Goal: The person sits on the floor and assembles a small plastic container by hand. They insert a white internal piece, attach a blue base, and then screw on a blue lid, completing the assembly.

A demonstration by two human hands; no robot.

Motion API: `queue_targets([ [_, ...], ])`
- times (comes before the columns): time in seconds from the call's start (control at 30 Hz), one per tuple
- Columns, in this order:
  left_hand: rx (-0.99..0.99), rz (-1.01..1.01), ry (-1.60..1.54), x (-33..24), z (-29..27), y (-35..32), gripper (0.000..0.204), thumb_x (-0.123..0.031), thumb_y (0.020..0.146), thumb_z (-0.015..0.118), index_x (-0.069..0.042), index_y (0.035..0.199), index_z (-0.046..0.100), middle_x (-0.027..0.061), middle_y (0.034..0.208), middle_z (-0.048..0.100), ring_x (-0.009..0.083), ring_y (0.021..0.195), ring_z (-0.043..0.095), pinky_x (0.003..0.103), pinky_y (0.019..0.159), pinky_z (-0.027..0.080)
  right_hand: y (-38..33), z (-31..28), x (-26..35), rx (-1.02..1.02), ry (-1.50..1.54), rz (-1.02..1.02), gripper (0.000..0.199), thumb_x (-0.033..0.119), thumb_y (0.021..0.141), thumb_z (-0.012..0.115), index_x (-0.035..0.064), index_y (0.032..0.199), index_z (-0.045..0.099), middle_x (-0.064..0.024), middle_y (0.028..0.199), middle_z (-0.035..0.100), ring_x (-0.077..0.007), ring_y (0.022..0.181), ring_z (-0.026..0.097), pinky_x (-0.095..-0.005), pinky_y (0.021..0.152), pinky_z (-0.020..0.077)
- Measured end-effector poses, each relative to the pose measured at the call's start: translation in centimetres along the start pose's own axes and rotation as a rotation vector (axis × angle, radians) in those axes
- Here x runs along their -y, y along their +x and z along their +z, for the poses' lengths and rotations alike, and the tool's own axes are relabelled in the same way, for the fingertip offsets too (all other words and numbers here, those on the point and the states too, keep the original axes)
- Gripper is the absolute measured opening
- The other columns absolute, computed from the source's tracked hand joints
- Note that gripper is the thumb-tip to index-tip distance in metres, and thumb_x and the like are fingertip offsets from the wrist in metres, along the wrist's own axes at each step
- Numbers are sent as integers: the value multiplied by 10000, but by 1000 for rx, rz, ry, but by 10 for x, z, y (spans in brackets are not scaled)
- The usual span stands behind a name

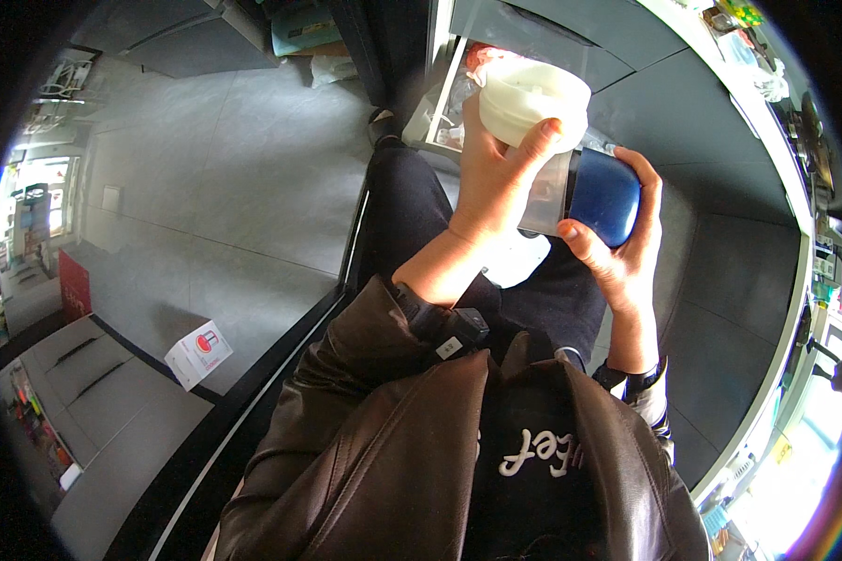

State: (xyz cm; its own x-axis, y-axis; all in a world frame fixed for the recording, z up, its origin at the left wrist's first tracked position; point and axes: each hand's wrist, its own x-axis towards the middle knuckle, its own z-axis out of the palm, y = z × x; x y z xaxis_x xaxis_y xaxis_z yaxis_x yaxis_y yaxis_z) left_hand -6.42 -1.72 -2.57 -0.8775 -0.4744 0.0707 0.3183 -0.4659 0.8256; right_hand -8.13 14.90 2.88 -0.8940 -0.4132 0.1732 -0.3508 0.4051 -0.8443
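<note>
My left hand (496, 182) is closed round a cream-white round plastic tub (538, 93), thumb against its side. My right hand (631, 252) grips the rounded dark blue end (606, 198) of a container, thumb on the near side and fingers over the far side. From the blue end a clear, smoky body (544, 192) extends leftward, behind and below my left hand. Whether the tub and the clear body are joined cannot be made out. Both things are held up in front of a pulled-out drawer (437, 122) with a reddish item and small pieces inside.
Dark grey cabinet fronts (720, 122) stand ahead and to the right, under a counter with a pale edge (800, 215). Below my hands, a white object (517, 260) shows by my legs. A white box (196, 353) is at the left, beyond a dark rail (281, 341).
</note>
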Motion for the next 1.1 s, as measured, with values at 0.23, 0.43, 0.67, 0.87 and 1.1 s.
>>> queue_targets([
  [0.23, 32, -219, -119, 9, -8, -1, 725, -425, 949, 768, -31, 1438, 406, 136, 1285, 608, 201, 1151, 645, 334, 958, 567, 1, -6, -4, 75, -117, -169, 966, 367, 623, 970, 80, 1412, 493, -180, 1294, 597, -347, 1168, 623, -456, 1010, 508],
  [0.43, 136, -392, -210, 13, -15, -1, 631, -432, 998, 694, -60, 1464, 489, 121, 1313, 650, 216, 1170, 665, 373, 988, 566, 6, -17, -9, 250, -209, -416, 932, 305, 624, 977, 102, 1405, 508, -220, 1401, 512, -401, 1311, 536, -516, 1111, 429],
  [0.67, 181, -594, -219, 7, -11, -2, 610, -459, 1005, 674, -44, 1429, 529, 120, 1277, 677, 221, 1135, 684, 371, 1005, 553, 2, -21, -11, 235, -201, -466, 933, 342, 594, 986, 117, 1385, 545, -238, 1383, 536, -423, 1250, 586, -505, 1047, 495],
  [0.87, 161, -369, -141, 12, -7, 4, 740, -456, 921, 796, 6, 1378, 441, 148, 1239, 618, 212, 1124, 667, 321, 951, 580, -3, -15, -21, 131, -146, -378, 942, 375, 598, 975, 98, 1383, 532, -212, 1360, 548, -382, 1220, 597, -482, 1067, 472],
  [1.1, 126, -323, 8, 2, -5, 4, 809, -427, 895, 830, 35, 1388, 385, 167, 1237, 612, 207, 1115, 664, 303, 938, 574, -23, -2, -21, 60, 277, 160, 952, 360, 643, 961, 94, 1427, 490, -128, 1299, 562, -269, 1201, 573, -427, 1068, 460],
])
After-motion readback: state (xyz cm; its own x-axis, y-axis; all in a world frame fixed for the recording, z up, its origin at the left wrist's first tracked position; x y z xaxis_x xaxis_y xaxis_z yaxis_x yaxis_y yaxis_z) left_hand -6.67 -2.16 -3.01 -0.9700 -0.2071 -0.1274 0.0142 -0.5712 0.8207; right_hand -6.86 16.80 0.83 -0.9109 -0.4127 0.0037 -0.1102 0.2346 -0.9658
